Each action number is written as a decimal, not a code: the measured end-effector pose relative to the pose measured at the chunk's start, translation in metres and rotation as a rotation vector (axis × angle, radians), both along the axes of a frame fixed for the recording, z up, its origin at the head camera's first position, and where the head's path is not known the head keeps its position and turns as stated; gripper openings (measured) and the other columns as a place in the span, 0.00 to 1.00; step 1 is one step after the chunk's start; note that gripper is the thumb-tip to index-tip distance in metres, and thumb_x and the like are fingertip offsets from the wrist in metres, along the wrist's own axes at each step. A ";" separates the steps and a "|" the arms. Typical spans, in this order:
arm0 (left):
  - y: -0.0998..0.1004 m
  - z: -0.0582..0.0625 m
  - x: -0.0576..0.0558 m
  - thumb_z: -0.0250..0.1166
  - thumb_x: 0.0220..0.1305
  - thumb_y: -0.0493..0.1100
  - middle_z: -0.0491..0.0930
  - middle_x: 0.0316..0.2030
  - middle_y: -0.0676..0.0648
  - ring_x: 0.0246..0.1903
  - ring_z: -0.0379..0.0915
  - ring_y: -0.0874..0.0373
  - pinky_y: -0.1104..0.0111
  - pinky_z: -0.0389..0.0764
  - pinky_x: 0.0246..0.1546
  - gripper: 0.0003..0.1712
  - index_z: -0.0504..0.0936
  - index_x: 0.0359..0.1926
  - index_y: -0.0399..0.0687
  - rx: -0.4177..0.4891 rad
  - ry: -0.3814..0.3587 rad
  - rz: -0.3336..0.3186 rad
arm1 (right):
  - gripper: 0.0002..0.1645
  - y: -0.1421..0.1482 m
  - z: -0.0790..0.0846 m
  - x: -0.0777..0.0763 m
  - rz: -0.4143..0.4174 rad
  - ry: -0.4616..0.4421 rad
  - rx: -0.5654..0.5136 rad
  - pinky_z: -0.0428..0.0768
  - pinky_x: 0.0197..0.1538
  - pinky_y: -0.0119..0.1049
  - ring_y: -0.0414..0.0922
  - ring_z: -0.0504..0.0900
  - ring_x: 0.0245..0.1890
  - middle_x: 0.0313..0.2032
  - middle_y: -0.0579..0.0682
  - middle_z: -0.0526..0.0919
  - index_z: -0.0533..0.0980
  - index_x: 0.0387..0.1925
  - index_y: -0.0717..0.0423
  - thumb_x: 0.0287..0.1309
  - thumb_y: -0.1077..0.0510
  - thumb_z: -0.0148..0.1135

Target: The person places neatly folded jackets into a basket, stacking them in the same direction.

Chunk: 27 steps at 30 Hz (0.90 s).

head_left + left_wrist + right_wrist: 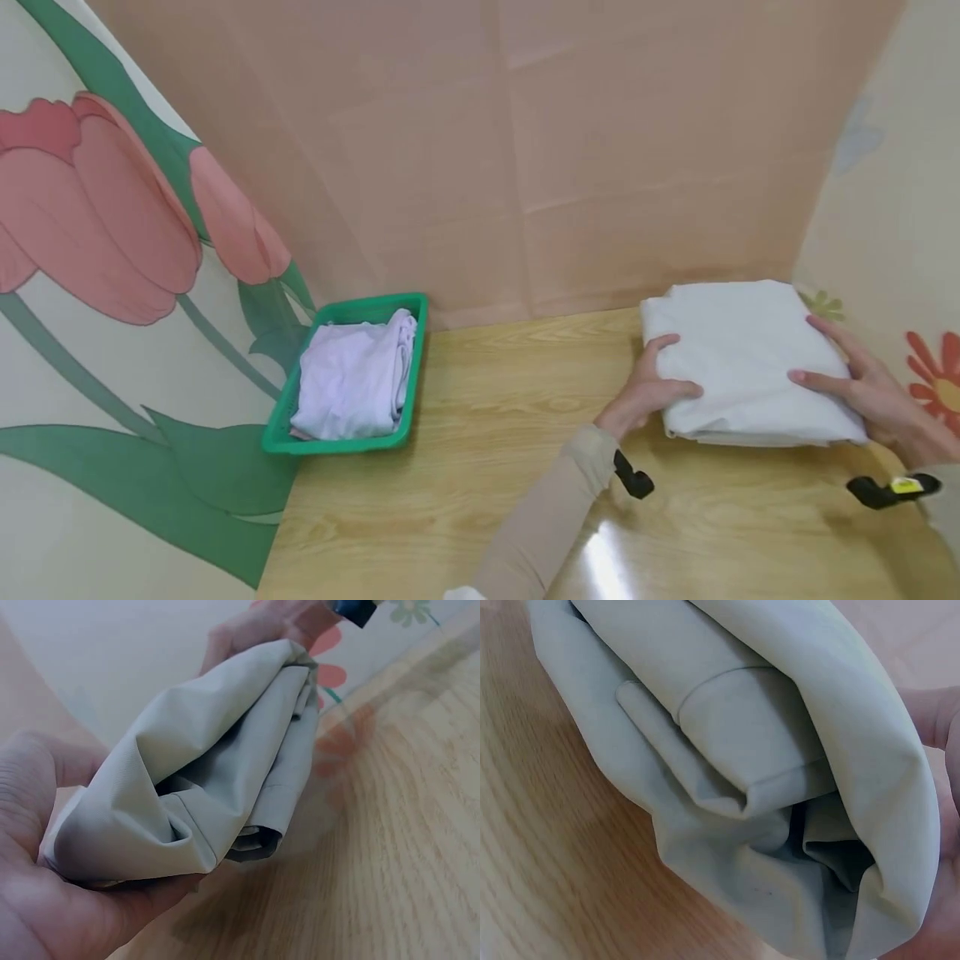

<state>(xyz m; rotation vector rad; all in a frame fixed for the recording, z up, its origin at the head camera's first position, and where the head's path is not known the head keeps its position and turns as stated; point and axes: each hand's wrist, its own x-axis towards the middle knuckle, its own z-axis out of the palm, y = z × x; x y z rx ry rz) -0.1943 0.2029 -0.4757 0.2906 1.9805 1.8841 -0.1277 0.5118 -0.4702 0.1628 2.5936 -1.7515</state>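
A thick, folded white cloth (750, 358) is at the right end of the wooden table, held between both hands. My left hand (651, 387) grips its left side, thumb on top; in the left wrist view the fingers of that hand (52, 862) pass beneath the folds. On the opposite side my right hand (873, 400) holds the cloth's edge, its thumb over the top. Loose layers of the cloth (742, 742) open toward the right wrist camera, where only part of the right hand (949, 757) shows. A shadow falls on the wood under the cloth.
A green plastic basket (408, 417) with folded pale lilac cloth (348, 379) inside stands at the table's left end. Brown sheeting (450, 167) hangs behind the wooden table (510, 417). Flower-patterned walls (97, 367) border both sides.
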 end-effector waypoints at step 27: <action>-0.082 0.009 -0.023 0.78 0.57 0.32 0.68 0.68 0.59 0.58 0.71 0.62 0.65 0.80 0.53 0.51 0.71 0.72 0.84 0.172 0.060 -0.050 | 0.55 -0.064 0.025 -0.015 0.145 0.025 -0.359 0.88 0.32 0.46 0.46 0.90 0.35 0.48 0.38 0.86 0.48 0.86 0.30 0.73 0.73 0.57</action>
